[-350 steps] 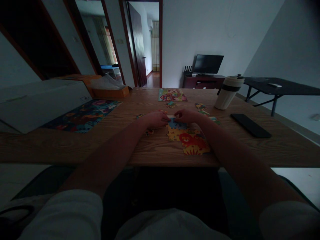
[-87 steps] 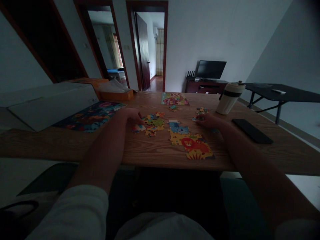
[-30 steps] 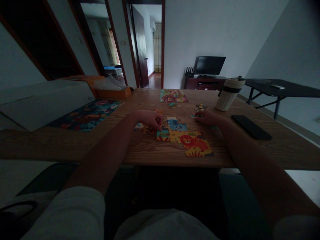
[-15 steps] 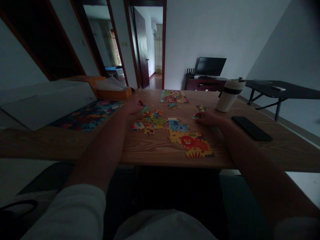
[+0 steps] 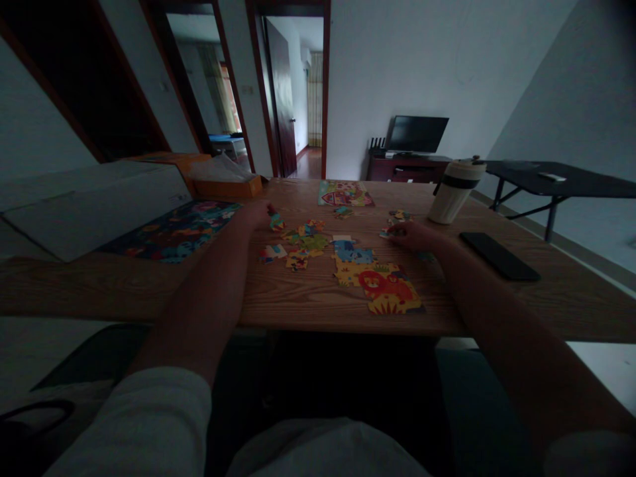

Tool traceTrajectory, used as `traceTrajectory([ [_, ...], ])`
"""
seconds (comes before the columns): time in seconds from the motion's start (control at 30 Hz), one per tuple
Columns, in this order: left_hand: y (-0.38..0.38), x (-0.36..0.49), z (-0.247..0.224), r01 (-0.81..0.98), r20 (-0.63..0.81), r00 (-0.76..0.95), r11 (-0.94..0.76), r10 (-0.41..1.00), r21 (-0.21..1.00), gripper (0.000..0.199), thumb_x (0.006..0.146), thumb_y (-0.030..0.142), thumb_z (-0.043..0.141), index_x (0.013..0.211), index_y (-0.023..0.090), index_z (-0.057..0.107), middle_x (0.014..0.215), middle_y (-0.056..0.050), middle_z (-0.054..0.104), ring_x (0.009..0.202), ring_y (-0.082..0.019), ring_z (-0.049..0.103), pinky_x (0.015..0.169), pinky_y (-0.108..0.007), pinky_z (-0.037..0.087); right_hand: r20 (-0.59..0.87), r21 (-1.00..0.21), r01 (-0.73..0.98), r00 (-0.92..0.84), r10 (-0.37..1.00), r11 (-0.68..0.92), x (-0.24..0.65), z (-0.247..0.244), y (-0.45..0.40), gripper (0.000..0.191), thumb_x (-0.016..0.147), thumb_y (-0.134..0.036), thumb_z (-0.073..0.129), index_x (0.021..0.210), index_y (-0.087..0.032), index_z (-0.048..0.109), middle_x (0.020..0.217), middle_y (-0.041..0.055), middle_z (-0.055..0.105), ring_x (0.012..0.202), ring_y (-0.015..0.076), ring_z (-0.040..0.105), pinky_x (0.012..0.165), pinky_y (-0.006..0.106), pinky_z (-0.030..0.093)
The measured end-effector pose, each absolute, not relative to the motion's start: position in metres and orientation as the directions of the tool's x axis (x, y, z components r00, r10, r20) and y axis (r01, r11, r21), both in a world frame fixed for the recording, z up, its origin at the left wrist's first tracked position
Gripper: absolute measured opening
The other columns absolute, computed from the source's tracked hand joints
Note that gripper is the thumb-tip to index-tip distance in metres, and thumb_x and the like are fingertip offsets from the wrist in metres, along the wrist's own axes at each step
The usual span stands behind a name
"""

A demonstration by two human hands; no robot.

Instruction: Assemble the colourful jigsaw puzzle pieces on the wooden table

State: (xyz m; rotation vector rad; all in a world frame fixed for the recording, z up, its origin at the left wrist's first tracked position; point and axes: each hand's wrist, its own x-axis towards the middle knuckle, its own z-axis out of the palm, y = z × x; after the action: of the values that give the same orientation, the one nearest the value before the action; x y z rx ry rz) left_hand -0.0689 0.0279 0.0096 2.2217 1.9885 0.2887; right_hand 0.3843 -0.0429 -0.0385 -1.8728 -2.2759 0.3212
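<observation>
A partly joined jigsaw puzzle (image 5: 382,281) with a red lion, yellow ground and blue pieces lies on the wooden table in front of me. To its left is a loose heap of puzzle pieces (image 5: 308,242), green, yellow and orange. At the heap's far left edge, my left hand (image 5: 257,216) has its fingers closed on a teal and orange puzzle piece (image 5: 277,222). My right hand (image 5: 410,235), low over the table beyond the puzzle's right side, pinches a small pale puzzle piece (image 5: 384,233). Its fingers partly hide that piece.
A colourful picture sheet (image 5: 346,193) lies at the far side, a few loose pieces (image 5: 342,212) before it. On the right stand a cream tumbler (image 5: 450,199) and a black phone-like slab (image 5: 498,256). Leftward are a dark patterned sheet (image 5: 179,228), a white box (image 5: 99,202) and an orange box (image 5: 228,189).
My left hand has moved a little left and down, and the teal and orange piece has shifted left with it. My right hand stays almost still.
</observation>
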Motion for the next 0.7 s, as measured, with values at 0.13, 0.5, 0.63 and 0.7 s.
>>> traceTrajectory([
  [0.13,0.03,-0.067,0.008,0.983,-0.012,0.076,-0.073,0.997,0.168,0.041,0.081,0.035,0.076,0.118,0.019,0.07,0.119,-0.013,0.073,0.108,-0.029,0.068,0.092,-0.035,0.052,0.024,-0.281,0.943,-0.177,0.984,0.177,0.386,-0.041,-0.04,0.036,0.095,-0.033,0.064,0.127,-0.019,0.071,0.116,0.0135,0.075,0.098,0.0276,0.072,0.089,0.039,0.055],
  [0.5,0.006,-0.028,-0.002,0.924,-0.046,0.3,-0.279,0.953,0.261,0.055,0.088,0.049,0.067,0.136,0.021,0.062,0.129,-0.014,0.07,0.112,-0.028,0.067,0.092,-0.033,0.051,0.039,-0.33,0.934,-0.131,0.991,0.137,0.378,-0.041,-0.038,0.043,0.087,-0.035,0.072,0.126,-0.016,0.068,0.122,0.0164,0.071,0.104,0.028,0.07,0.09,0.037,0.055],
  [0.63,-0.004,-0.009,-0.003,0.867,-0.059,0.436,-0.401,0.898,0.296,0.055,0.092,0.051,0.062,0.139,0.022,0.06,0.138,-0.013,0.065,0.115,-0.026,0.066,0.095,-0.033,0.051,0.078,-0.191,0.967,-0.154,0.985,0.166,0.345,-0.035,-0.021,0.046,0.091,-0.042,0.065,0.13,-0.018,0.068,0.128,0.0175,0.069,0.113,0.0342,0.067,0.097,0.045,0.051],
  [0.7,-0.006,-0.005,0.0,0.85,-0.063,0.482,-0.449,0.874,0.276,0.051,0.093,0.048,0.061,0.138,0.024,0.061,0.138,-0.01,0.065,0.116,-0.025,0.065,0.097,-0.033,0.05,0.068,-0.142,0.971,-0.182,0.981,0.191,0.324,-0.032,-0.008,0.049,0.093,-0.044,0.06,0.134,-0.019,0.066,0.131,0.0175,0.068,0.117,0.0365,0.065,0.1,0.048,0.049],
])
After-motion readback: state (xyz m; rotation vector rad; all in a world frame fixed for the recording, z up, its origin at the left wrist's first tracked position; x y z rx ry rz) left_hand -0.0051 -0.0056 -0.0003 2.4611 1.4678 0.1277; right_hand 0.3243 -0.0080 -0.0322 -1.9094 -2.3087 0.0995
